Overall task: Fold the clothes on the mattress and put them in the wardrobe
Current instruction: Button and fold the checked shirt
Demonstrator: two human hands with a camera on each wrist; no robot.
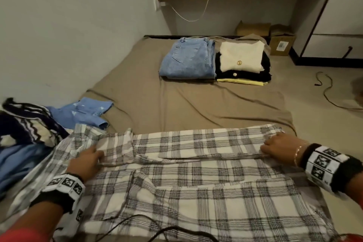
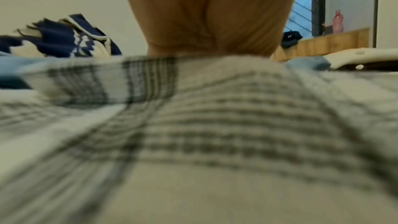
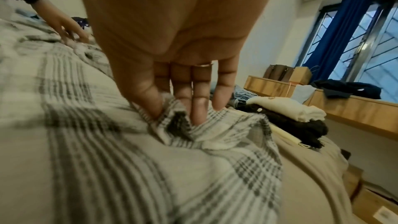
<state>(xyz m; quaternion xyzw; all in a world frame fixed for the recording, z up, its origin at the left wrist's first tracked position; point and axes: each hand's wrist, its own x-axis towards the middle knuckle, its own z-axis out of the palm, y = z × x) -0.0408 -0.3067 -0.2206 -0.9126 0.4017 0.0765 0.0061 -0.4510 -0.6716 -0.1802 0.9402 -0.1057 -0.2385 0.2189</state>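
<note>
Home bedroom: mattress (image 1: 176, 104) (floor-level), curtained window (image 3: 353, 28).

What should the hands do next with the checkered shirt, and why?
Probably lift the pinched edge toward the person. The left hand and right hand each pinch the far fold of the plaid shirt, which lies flat but still wide on the mattress.

A white-and-grey plaid garment (image 1: 196, 182) lies spread flat between the left hand (image 1: 86, 163) and right hand (image 1: 279, 146), its far strip folded over. Beyond the hands lie folded blue jeans (image 1: 188, 60) beside a cream-black-yellow stack (image 1: 242, 63); unfolded clothes (image 1: 29, 129) are heaped left of the left hand.
</note>
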